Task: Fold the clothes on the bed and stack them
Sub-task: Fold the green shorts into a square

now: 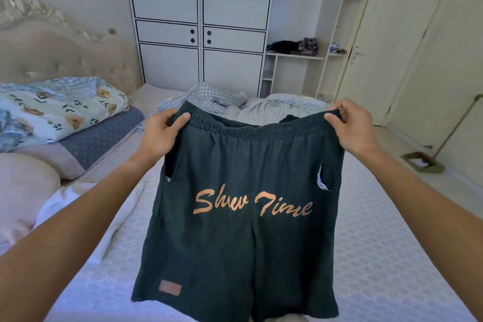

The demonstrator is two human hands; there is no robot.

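Dark green cotton shorts with orange script lettering (243, 217) hang spread above the white quilted bed (379, 256). Left hand (159, 133) and right hand (350, 128) each pinch a waistband corner, fingers curled.

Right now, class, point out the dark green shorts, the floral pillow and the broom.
dark green shorts (243, 165), head view, front panel.
floral pillow (52, 110), head view, top face.
broom (454, 128), head view, handle.

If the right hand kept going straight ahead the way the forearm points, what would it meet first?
Probably the rumpled pale bedding at the far end of the bed, just beyond the right hand, which pinches the waistband of the dark green shorts. Depth is uncertain; it might pass over it.
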